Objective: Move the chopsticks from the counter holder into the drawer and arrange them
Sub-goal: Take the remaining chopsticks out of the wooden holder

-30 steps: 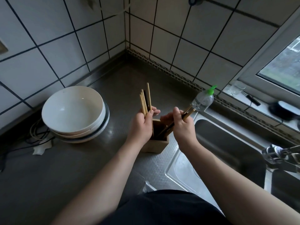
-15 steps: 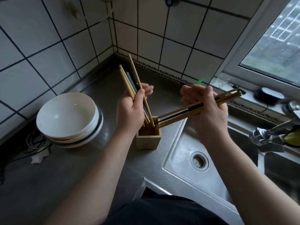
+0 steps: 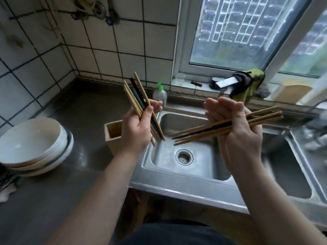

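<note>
— Over the steel sink basin (image 3: 184,167) both hands are full. See the left hand (image 3: 137,131)? It's clenched round a bundle of pale wooden and dark chopsticks (image 3: 137,96), tips pointing down, butts fanned up toward the tiled wall.

— And the right hand (image 3: 237,131)?

— Closed on a second bundle of brown wooden chopsticks with one black one (image 3: 221,128), lying almost level across the palm, tips toward the left hand. I'd guess splitting them keeps each handful small enough to grip.

— So the square wooden holder (image 3: 113,133) is empty?

— What shows of its inside looks empty; it stands on the grey bench (image 3: 85,110), just beside the stacked white bowls (image 3: 33,147).

— Where's the drawer?

— Can't see one from this angle. Both bundles are splayed, so they'll want squaring up before going in.
</note>
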`<state>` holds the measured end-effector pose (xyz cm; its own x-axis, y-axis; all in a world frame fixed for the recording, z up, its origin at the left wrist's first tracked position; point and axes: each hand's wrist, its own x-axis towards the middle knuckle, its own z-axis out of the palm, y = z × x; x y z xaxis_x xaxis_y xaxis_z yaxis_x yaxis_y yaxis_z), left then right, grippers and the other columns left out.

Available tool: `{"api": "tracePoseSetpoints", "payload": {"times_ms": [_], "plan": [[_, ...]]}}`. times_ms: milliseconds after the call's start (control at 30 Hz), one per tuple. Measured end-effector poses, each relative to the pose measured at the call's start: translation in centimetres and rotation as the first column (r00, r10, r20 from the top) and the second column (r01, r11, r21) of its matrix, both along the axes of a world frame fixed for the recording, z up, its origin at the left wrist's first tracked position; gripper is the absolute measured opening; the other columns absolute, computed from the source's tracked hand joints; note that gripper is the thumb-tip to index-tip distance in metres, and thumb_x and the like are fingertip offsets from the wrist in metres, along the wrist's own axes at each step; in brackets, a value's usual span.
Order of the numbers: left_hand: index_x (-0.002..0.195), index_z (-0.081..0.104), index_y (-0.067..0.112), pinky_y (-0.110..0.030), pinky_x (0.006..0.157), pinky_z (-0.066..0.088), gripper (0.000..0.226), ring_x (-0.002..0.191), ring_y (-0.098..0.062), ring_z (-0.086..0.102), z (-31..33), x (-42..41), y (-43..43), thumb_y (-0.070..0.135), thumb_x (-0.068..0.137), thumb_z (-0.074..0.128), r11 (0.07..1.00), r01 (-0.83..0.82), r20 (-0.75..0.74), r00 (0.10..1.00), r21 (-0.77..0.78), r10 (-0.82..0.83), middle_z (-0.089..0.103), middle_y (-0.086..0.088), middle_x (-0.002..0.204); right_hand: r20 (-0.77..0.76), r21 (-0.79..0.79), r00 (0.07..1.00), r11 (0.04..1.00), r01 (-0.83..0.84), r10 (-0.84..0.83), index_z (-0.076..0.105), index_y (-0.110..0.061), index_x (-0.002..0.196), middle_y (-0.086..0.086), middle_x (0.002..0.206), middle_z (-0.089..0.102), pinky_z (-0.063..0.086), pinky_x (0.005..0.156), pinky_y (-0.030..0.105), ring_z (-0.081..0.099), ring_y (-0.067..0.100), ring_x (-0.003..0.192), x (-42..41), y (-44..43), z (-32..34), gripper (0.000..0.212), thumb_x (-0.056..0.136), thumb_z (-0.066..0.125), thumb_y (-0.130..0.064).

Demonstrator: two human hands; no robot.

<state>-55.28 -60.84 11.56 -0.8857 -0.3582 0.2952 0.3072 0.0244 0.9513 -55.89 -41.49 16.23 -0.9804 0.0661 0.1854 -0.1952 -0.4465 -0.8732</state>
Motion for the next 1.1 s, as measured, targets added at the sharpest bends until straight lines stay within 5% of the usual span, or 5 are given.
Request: {"api": "tracePoseSetpoints", "payload": {"times_ms": [333,567,800,1100], "plan": [[0.108,0.066,0.007,-0.043,0.098,0.053,0.019,0.105,-0.020,0.070,-4.2,11.6,18.7,0.005,0.101,0.049,0.914,0.396,0.108,0.916,-0.085,-0.386,0.073,-0.006,0.109,0.106,0.261,0.948,0.928,0.265,-0.300,0.063,-0.008,0.107,0.012,0.105,0.073,0.053,0.096,0.041,0.070,0.022,0.103,17.2,17.9,-5.3,0.032,0.097,0.040,-0.029],[0.105,0.067,0.014,-0.039,0.094,0.053,0.016,0.103,-0.019,0.071,-7.5,20.7,31.6,0.015,0.098,0.053,0.741,0.665,0.229,0.739,-0.092,-0.634,0.073,-0.005,0.108,0.164,0.412,0.836,0.806,0.425,-0.524,0.062,-0.001,0.111,0.009,0.104,0.073,0.054,0.096,0.034,0.070,0.017,0.100,30.0,28.7,-9.4,0.031,0.101,0.038,-0.018],[0.105,0.067,0.024,-0.037,0.095,0.054,0.020,0.105,-0.009,0.069,-9.8,27.9,43.6,0.010,0.100,0.053,0.448,0.875,0.317,0.485,-0.185,-0.815,0.073,0.004,0.109,0.210,0.437,0.602,0.625,0.646,-0.770,0.064,-0.006,0.105,0.012,0.103,0.073,0.054,0.092,0.025,0.071,0.014,0.098,40.6,37.4,-12.6,0.028,0.101,0.039,-0.017],[0.109,0.068,0.024,-0.037,0.099,0.051,0.021,0.109,-0.004,0.065,-12.6,37.2,60.5,0.014,0.101,0.052,0.009,0.987,0.435,0.080,-0.163,-0.897,0.072,0.008,0.112,0.263,0.513,0.184,0.299,0.805,-0.947,0.066,-0.023,0.099,-0.002,0.100,0.075,0.050,0.100,0.039,0.069,0.012,0.102,54.3,48.6,-16.0,0.027,0.101,0.038,-0.023]]}}
